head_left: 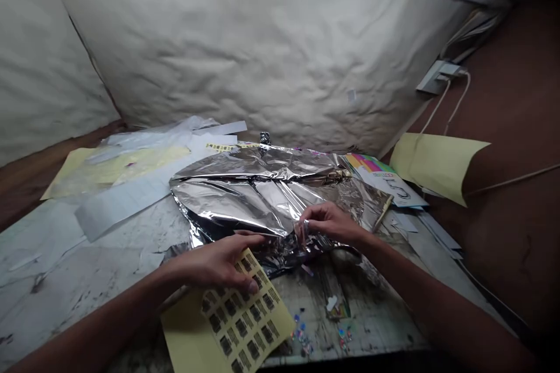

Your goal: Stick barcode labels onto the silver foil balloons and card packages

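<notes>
My left hand [219, 268] holds a yellow sheet of printed labels [251, 326], thumb on top and fingers behind it. The labels are rows of small dark rectangles with print beside them. Crumpled silver foil [227, 204] covers the middle of the table, right behind this hand. At its near edge my right hand [326, 222] has thumb and fingers pinched together on a shiny fold of the foil. The fingertips are partly hidden, so anything small between them cannot be made out. A plain yellow sheet [186, 332] lies under the label sheet.
Colourful confetti [301, 335] and a small clear packet [336, 306] lie near the table's front edge. White papers [126, 198] and clear plastic [161, 134] are piled at left. At right are a card printed with a 5 [398, 189], a hanging yellow sheet [433, 166] and a power socket [438, 77].
</notes>
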Tool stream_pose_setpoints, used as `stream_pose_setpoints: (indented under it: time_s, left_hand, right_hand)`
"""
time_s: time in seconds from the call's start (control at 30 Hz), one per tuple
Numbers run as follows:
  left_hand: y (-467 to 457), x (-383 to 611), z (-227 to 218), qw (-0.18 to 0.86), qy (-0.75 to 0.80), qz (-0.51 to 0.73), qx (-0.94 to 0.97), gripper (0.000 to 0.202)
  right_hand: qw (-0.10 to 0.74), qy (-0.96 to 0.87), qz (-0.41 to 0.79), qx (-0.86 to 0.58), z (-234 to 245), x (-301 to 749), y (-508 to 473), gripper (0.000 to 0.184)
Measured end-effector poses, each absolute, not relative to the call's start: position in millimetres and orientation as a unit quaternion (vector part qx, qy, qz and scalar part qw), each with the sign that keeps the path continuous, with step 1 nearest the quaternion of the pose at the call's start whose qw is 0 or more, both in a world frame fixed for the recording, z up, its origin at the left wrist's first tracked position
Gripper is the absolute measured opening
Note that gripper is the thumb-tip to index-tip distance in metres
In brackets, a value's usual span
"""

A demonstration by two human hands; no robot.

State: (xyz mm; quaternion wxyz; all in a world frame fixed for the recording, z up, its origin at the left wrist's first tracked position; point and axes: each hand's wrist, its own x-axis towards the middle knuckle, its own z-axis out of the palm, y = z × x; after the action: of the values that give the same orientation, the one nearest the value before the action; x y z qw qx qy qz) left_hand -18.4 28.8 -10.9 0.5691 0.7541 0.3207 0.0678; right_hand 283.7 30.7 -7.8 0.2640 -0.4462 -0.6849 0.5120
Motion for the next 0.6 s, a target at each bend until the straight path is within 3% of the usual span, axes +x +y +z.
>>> stream_pose_setpoints:
  time_s: [0.2,0.43,0.6]
  left_hand:
    - [26,-18,-21,0.563,0.306,-0.003,0.768,0.104]
    - [26,-15,-27,0.562,0.33,-0.016,0.759,0.115]
    - [28,-14,-28,0.567,0.342,-0.018,0.749,0.118]
  right_hand:
    - [0.322,-0.726,0.318,-0.518,14,277,72,0.03]
    - [0.187,-0.765,0.171,-0.592,76,276,202,0.026]
    - [0.184,-0.725,0.045,-0.663,79,243,260,0.015]
